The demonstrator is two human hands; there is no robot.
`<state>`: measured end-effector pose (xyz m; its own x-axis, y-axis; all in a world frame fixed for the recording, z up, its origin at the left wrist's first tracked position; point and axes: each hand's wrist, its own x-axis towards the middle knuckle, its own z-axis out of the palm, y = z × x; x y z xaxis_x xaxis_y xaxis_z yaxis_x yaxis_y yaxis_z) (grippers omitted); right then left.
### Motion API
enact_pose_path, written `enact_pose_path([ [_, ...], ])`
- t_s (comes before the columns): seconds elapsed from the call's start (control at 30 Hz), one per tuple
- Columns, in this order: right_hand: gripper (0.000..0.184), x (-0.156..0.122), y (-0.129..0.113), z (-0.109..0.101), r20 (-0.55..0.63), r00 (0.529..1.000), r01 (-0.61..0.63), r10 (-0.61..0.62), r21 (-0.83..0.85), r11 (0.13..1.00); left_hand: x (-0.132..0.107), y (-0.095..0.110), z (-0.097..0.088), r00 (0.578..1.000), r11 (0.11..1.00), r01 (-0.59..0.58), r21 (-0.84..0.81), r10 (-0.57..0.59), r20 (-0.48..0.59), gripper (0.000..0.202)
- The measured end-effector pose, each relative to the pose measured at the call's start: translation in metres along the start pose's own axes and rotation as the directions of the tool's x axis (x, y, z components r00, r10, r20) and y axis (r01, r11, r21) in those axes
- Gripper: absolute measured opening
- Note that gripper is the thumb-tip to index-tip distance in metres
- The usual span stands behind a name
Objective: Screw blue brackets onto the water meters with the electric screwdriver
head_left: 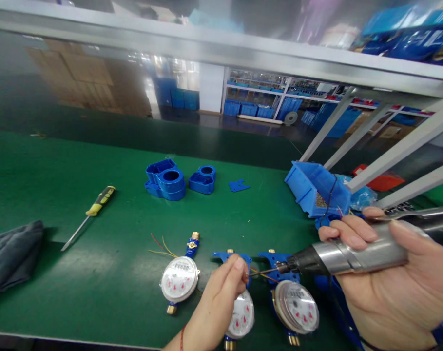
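Note:
My right hand [385, 273] is wrapped round a silver and black electric screwdriver [356, 253], held nearly level with its bit pointing left. The bit's tip meets the pinched fingers of my left hand [223, 292]; whatever lies between them is too small to make out. Beneath the left hand is a water meter [242, 317] with a blue bracket [221, 255] at its top, both partly covered. To the right stands another water meter [297, 307] with a blue bracket [274, 258]. On the left a third water meter [179, 279] has loose red and yellow wires.
Blue plastic housings [166, 179] and a flat blue plate [239, 185] lie farther back. A blue bin [309, 187] holds small brass-coloured parts. At left are a screwdriver [100, 201] and a dark cloth [14, 256]. A metal shelf edge [206, 41] crosses above the green table [107, 292].

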<state>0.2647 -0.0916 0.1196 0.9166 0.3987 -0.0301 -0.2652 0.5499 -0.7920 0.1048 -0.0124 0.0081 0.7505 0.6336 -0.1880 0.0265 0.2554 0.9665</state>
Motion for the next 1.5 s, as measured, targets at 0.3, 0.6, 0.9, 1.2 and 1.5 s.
enact_pose_path([
  [0.3, 0.041, -0.005, -0.001, -0.006, 0.051, 0.998, 0.029, -0.029, -0.007, 1.0, 0.0, 0.002, 0.006, 0.994, 0.984, 0.063, -0.164, -0.048, 0.094, 0.053],
  [0.6, 0.045, -0.014, -0.004, -0.017, 0.117, 0.981, 0.155, -0.156, 0.015, 0.988, -0.011, 0.006, 0.016, 0.987, 0.812, 0.158, -0.561, -0.131, 0.089, 0.047],
  [0.9, 0.03, -0.019, -0.002, -0.032, 0.259, 0.946, 0.189, -0.194, 0.044, 0.981, -0.011, 0.006, 0.017, 0.986, 0.778, 0.163, -0.607, -0.142, 0.083, 0.047],
  [1.2, 0.028, -0.019, 0.0, -0.034, 0.236, 0.949, 0.206, -0.209, 0.037, 0.978, -0.013, 0.008, 0.018, 0.985, 0.77, 0.172, -0.615, -0.141, 0.099, 0.049],
  [1.5, 0.027, -0.021, 0.001, -0.04, 0.241, 0.948, 0.205, -0.209, 0.041, 0.978, -0.013, 0.005, 0.017, 0.982, 0.746, 0.186, -0.64, -0.165, 0.092, 0.05],
])
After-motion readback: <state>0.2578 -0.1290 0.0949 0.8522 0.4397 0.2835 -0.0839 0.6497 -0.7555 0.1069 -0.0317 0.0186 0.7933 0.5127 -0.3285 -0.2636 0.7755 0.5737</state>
